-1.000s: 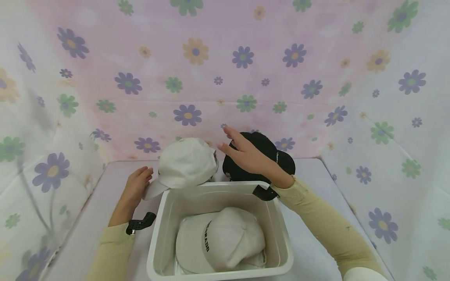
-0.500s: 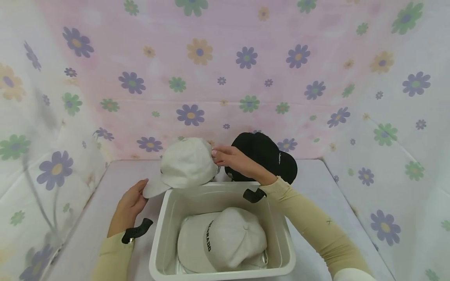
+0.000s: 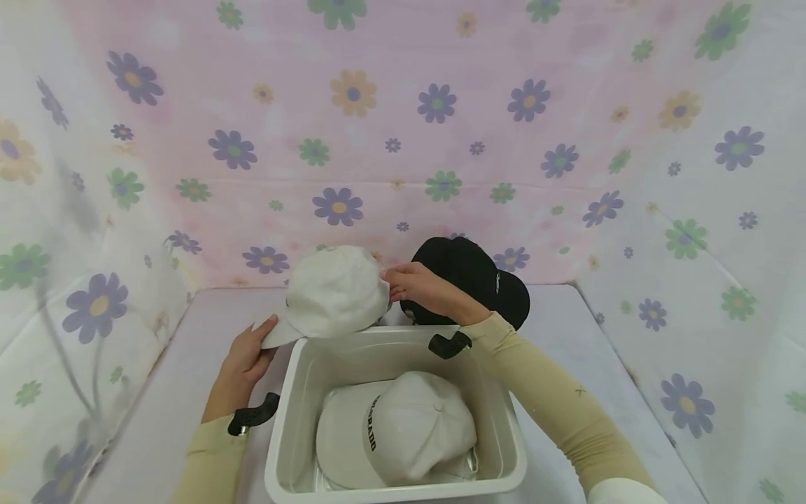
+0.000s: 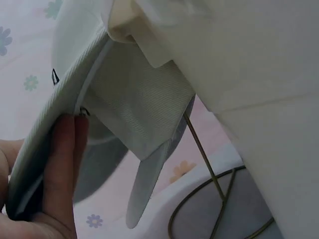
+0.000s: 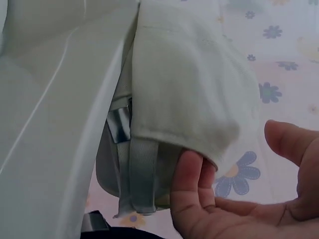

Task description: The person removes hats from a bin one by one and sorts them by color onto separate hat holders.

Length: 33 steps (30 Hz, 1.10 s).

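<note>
A white cap [image 3: 336,294] sits behind the tub, its brim pointing left. My left hand [image 3: 247,353] pinches that brim; in the left wrist view the thumb is on one face and the fingers [image 4: 62,169] on the other. At the cap's back edge is my right hand [image 3: 425,288]. In the right wrist view its fingers [image 5: 188,184] hook inside the back opening beside the strap [image 5: 143,174], while the thumb stands apart. A black cap [image 3: 456,273] stands just behind the right hand. Inside the tub lies a beige cap [image 3: 422,427] with dark lettering.
The pale plastic tub [image 3: 397,497] stands at the front middle of the table [image 3: 567,350], its back rim close to the white cap. A thin wire stand [image 4: 214,181] shows below the white cap. Flowered cloth [image 3: 403,105] encloses the back and sides.
My right hand has come down and left from above the black cap to the white cap's back edge. The left hand has moved onto the brim, which has lifted slightly.
</note>
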Each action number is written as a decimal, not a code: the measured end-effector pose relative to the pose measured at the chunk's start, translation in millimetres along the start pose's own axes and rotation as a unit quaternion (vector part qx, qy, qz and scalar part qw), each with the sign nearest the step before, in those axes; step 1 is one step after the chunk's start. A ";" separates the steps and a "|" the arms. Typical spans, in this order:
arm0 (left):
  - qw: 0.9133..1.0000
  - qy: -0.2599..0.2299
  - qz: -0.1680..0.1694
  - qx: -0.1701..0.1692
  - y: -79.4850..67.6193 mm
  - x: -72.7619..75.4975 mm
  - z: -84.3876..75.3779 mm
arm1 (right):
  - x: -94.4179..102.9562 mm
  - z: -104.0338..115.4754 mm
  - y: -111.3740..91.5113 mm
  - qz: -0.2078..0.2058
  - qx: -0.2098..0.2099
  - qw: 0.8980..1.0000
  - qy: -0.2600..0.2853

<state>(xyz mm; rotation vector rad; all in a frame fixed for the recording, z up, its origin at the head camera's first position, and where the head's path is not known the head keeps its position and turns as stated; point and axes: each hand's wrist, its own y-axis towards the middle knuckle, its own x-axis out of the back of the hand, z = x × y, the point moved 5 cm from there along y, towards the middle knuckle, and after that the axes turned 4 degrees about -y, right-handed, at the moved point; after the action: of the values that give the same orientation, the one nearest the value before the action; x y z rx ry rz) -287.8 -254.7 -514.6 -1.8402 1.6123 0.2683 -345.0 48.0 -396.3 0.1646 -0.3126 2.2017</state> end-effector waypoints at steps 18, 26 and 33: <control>0.996 0.014 -0.008 -0.092 19.6 -9.9 -11.0 | -3.2 1.1 12.8 -0.040 0.010 0.996 0.083; 0.996 0.014 0.013 -0.084 26.9 -11.7 -0.5 | -13.9 -2.1 20.0 0.009 0.057 0.998 0.017; 0.995 0.021 -0.009 -0.095 33.5 -8.4 5.4 | -14.1 -7.6 25.2 0.006 0.059 0.998 -0.029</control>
<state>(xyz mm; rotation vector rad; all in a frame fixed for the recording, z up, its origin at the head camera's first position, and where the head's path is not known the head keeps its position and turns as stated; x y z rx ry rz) -319.6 -245.3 -525.6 -2.0131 1.6465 0.3897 -356.6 24.8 -411.0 0.2925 -0.2156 2.2317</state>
